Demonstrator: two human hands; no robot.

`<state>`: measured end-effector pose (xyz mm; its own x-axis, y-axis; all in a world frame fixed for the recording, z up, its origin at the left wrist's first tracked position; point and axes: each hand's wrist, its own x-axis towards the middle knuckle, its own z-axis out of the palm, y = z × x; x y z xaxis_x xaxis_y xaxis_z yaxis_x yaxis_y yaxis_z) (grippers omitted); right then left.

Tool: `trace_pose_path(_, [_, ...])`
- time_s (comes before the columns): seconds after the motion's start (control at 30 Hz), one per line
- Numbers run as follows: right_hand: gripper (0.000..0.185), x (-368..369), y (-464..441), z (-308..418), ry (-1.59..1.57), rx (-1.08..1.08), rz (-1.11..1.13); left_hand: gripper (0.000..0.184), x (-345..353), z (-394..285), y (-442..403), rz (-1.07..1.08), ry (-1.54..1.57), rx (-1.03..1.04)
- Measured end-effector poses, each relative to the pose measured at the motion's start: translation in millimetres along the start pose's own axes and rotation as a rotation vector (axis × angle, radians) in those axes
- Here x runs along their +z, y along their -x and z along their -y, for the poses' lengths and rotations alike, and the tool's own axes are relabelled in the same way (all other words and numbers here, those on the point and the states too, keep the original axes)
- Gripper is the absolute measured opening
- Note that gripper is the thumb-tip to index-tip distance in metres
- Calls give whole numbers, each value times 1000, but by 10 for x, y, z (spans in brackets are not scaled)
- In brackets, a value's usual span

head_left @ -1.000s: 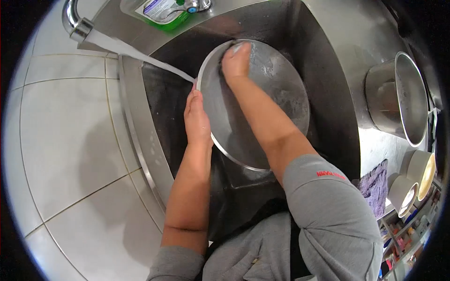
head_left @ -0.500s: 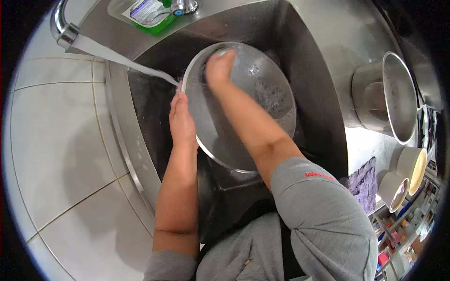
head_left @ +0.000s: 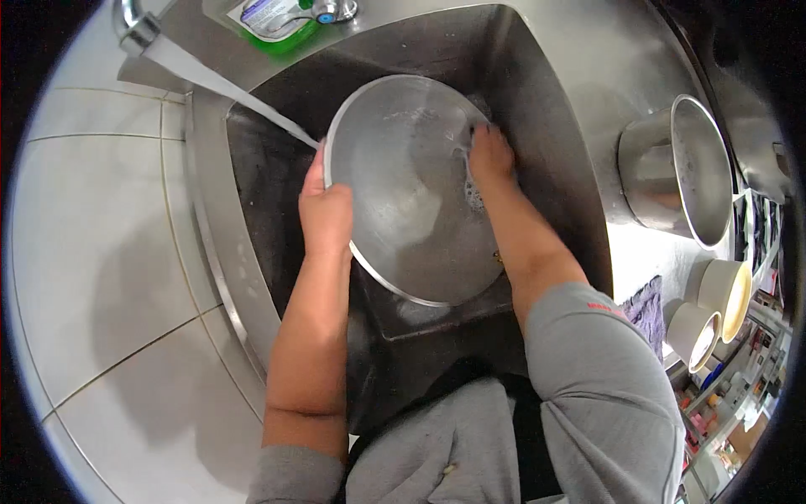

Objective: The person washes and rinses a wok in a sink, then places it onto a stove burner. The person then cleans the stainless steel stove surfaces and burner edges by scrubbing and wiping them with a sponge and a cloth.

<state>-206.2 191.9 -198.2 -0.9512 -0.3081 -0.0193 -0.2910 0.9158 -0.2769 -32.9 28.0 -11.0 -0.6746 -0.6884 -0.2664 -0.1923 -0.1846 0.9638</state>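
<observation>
A large round metal bowl (head_left: 395, 193) is tilted in the steel sink (head_left: 554, 143), with some suds on its right side. My left hand (head_left: 326, 206) grips the bowl's left rim, its thumb over the edge. At the bowl's right side is my right hand (head_left: 491, 155), its fingers curled against the metal; what they hold, if anything, is hidden. Water (head_left: 227, 88) runs from the faucet (head_left: 137, 32) at the upper left and lands by the bowl's left rim, near my left fingertips.
A green soap bottle (head_left: 281, 29) stands behind the sink beside a tap knob (head_left: 326, 15). On the right counter are a metal pot (head_left: 655, 176), a purple cloth (head_left: 645, 315) and two cream containers (head_left: 693, 332) (head_left: 724, 294). White tiles (head_left: 109, 252) lie left.
My right hand has moved from the bowl's upper left across to its right side. My left hand still holds the left rim, its thumb now bent over it. The view has shifted slightly.
</observation>
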Motion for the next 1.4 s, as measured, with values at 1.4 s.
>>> trace_pose_path(1.4, [40,-279,459,679,-532,-393,62,65,-599,-608,372,145,-55,-57])
